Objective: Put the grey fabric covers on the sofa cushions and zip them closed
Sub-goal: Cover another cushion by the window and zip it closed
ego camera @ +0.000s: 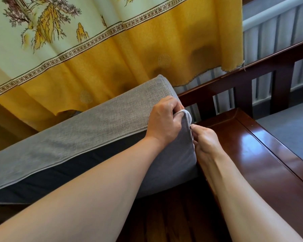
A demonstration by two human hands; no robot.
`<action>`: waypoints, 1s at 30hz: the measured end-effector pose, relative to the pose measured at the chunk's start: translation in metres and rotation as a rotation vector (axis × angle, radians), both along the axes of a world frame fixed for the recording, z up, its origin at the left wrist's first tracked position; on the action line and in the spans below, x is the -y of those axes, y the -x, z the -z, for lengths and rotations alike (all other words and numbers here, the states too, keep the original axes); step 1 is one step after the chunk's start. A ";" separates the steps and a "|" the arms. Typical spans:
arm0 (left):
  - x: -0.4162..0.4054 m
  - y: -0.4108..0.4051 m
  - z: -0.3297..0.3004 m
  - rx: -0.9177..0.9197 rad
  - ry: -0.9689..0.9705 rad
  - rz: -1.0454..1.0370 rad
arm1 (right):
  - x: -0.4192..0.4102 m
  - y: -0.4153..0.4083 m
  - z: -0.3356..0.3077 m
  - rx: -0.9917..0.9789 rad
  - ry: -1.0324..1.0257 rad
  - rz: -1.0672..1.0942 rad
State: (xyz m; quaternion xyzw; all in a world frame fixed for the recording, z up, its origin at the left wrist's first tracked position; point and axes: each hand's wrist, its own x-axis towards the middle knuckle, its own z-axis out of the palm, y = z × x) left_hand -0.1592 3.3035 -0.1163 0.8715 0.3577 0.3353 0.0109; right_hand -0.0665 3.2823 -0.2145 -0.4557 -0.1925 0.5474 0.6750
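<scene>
A: Two hands meet at the near right corner of the cushion, which lies tilted on the dark wooden sofa frame, its far end propped up against the yellow curtain. The left hand is clenched over the corner, bunching the grey cover and its pale piping. The right hand pinches something small at the seam just below; I take it for the zip pull, though it is too small to tell for certain.

B: What could go wrong from here?

A: As I judge it, three things. The bunched fabric under the left hand could be drawn into the zip teeth and jam the slider. If the two edges are not held together round the corner, the strain could stall the pull or split the seam. And the cushion, resting aslant, might slide along the glossy frame when the right hand tugs.

B: Any brand, label or writing to read?

A: None that I can see. The curtain carries a printed landscape, a patterned border band and faint round emblems, but no legible words; cover and frame show no tag.
</scene>
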 end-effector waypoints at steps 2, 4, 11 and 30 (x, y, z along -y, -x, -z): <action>0.000 0.000 0.000 0.005 0.006 0.004 | 0.004 -0.001 -0.016 -0.060 -0.118 0.009; 0.000 0.000 -0.001 0.014 0.014 0.007 | 0.008 -0.005 -0.033 -0.081 -0.218 0.004; 0.000 0.002 -0.006 -0.023 0.054 0.016 | 0.012 -0.008 -0.038 -0.045 -0.074 0.097; 0.013 0.022 -0.030 -0.268 -0.030 -0.149 | 0.034 0.016 -0.062 0.139 0.053 0.230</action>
